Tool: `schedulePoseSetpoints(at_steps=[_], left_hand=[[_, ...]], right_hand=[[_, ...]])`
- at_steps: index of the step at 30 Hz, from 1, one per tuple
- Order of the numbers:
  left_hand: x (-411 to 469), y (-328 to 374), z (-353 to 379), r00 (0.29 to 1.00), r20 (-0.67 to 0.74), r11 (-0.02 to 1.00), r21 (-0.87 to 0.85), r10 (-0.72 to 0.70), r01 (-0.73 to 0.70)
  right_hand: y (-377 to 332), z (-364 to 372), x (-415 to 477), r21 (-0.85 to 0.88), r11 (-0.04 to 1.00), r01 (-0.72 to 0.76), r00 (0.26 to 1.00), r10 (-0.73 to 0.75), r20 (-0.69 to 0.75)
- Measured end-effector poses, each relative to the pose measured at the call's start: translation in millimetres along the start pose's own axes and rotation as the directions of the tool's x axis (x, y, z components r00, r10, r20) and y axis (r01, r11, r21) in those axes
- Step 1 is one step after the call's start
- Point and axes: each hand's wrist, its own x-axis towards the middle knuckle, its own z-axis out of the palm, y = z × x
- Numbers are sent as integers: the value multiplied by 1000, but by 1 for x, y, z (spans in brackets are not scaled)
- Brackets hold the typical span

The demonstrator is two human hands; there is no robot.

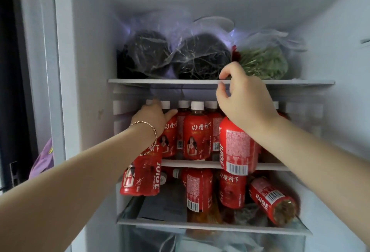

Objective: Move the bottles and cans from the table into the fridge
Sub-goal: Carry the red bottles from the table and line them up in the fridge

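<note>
As shelf (pixel 190 164) is reached, step: placing.
Left hand (pixel 152 117): fingers curled on left bottle (pixel 142 173).
Right hand (pixel 244 99): right bottle (pixel 236 147) gripped.
Next: gaps are needed.

Bagged vegetables (pixel 200 55) on top shelf (pixel 160 81); upright bottles (pixel 197 133) on middle shelf (pixel 190 163); lying bottles (pixel 272 199) on lower shelf (pixel 200 224)

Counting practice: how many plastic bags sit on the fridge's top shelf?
3, along the top shelf: a dark-filled bag at the left, another dark-filled bag in the middle, a bag of green vegetables at the right. Others may hide behind.
</note>
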Motion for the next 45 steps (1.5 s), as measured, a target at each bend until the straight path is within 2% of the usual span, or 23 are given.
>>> schedulePoseSetpoints(at_steps=[2, 6, 8, 10, 12, 14, 16, 18, 22, 26, 31, 36, 38, 40, 42, 43, 44, 45], left_hand=[[-1, 1, 0, 1000, -2, 1000, -3, -3, 3], [-3, 1, -1, 1000, -3, 1000, -15, -21, 21], [-5, 2, -1, 999, -3, 999, -17, -32, 31], [-6, 3, -1, 999, -6, 999, -9, -38, 38], [-8, 3, -2, 999, -11, 999, -12, -32, 31], [-8, 3, -3, 1000, -17, 999, -25, -25, 24], [-8, 3, -3, 1000, -21, 1000, -22, -20, 19], [-9, 3, -1, 999, -32, 1000, -12, -13, 12], [-6, -2, -1, 999, -38, 1000, -23, -13, 12], [-5, -13, -4, 997, -68, 996, -79, -36, 31], [-14, -10, -7, 989, -149, 996, -92, -15, 1], [-31, -14, -13, 979, -202, 992, -126, -24, -2], [-40, -21, -18, 974, -226, 986, -166, -28, -10], [-45, -26, -23, 965, -257, 976, -216, -42, -15], [-46, -29, -29, 949, -304, 958, -288, -84, -7], [-46, -29, -32, 939, -327, 947, -321, -108, -2], [-47, -27, -35, 930, -346, 937, -349, -128, -1], [-47, -22, -37, 924, -357, 927, -374, -138, -6]], right_hand=[[0, 6, 6, 31, 999, 15, 997, -13, -73], [-1, 28, -5, 9, 999, -47, 993, 48, -108], [-3, 33, -8, -55, 995, -84, 979, 72, -189], [-5, 37, -13, -158, 984, -76, 978, 43, -206], [0, 42, -28, -219, 972, -87, 989, 58, -134], [8, 51, -54, -199, 968, -152, 987, 158, 13], [12, 60, -77, -158, 953, -257, 937, 286, 201], [15, 70, -88, -149, 921, -359, 867, 388, 311], [16, 86, -90, -120, 927, -356, 856, 375, 357], [7, 107, -83, -206, 911, -357, 818, 412, 401], [8, 132, -61, -362, 845, -394, 726, 527, 441], [15, 133, -55, -367, 826, -429, 641, 564, 520], [14, 125, -56, -312, 838, -448, 650, 544, 531], [7, 113, -65, -140, 876, -461, 755, 470, 458], [-5, 96, -76, 187, 879, -439, 872, 367, 325], [-14, 86, -80, 350, 833, -429, 888, 317, 332], [-26, 76, -82, 467, 766, -442, 874, 251, 415], [-39, 69, -83, 518, 705, -485, 824, 170, 540]])
